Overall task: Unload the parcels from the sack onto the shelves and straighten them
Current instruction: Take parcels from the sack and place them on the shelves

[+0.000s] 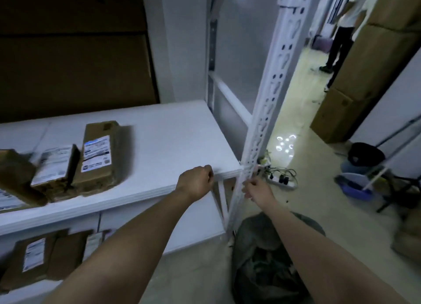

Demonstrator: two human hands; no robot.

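Brown cardboard parcels with white labels (98,155) lie at the left of the white shelf (173,135), some leaning on each other. More parcels (43,255) sit on the shelf below. The grey sack (264,258) stands open on the floor at the foot of the shelf post, under my right forearm. My left hand (197,181) hovers at the shelf's front edge near its right corner, fingers curled, holding nothing. My right hand (256,188) is beside the perforated white post (262,130), fingers loosely curled, nothing visible in it.
Stacked cardboard boxes (369,80) stand at the right beyond the post. A person (341,34) stands far back in the aisle. A power strip with cables (282,179) lies on the floor. A blue basin and mop (355,182) sit at the right.
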